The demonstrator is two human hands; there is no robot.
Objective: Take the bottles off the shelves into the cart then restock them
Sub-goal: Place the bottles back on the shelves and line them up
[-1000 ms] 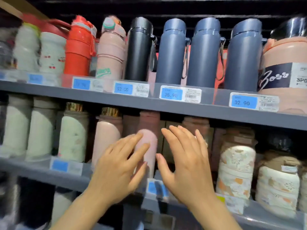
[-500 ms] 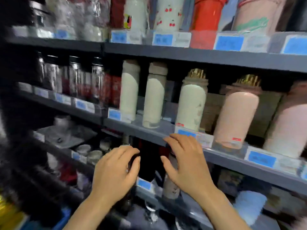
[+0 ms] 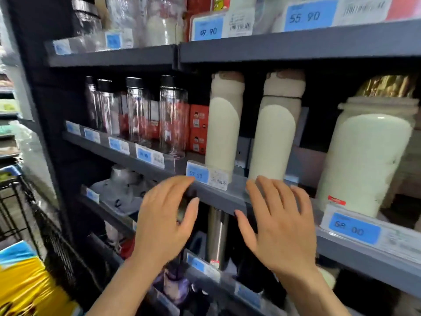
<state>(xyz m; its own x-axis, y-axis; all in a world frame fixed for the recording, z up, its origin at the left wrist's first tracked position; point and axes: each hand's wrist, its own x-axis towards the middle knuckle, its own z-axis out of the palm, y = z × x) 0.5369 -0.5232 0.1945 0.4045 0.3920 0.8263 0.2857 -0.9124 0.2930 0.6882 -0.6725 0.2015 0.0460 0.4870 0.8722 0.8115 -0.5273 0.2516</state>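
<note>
Two tall cream bottles (image 3: pixel 224 124) (image 3: pixel 276 131) with brown caps stand on the grey middle shelf (image 3: pixel 218 197), and a wider cream bottle (image 3: pixel 364 156) with a gold top stands to their right. Clear bottles (image 3: pixel 173 115) with black lids stand further left. Both my hands hover in front of the shelf edge, holding nothing. My left hand (image 3: pixel 165 221) has relaxed, slightly bent fingers below the 52.50 price tag. My right hand (image 3: pixel 280 226) has spread fingers just below the second cream bottle. A steel bottle (image 3: pixel 217 236) stands on the shelf below, between my hands.
A black wire cart (image 3: pixel 20 213) stands at the left, with a yellow and blue package (image 3: pixel 25 286) in it. Red boxes (image 3: pixel 198 128) sit behind the clear bottles. Blue price tags line every shelf edge. Dark bottles fill the lowest shelf.
The view has swung left and down from the upper flask row to the cream bottles. Both hands stayed raised and empty, now nearer the middle shelf edge.
</note>
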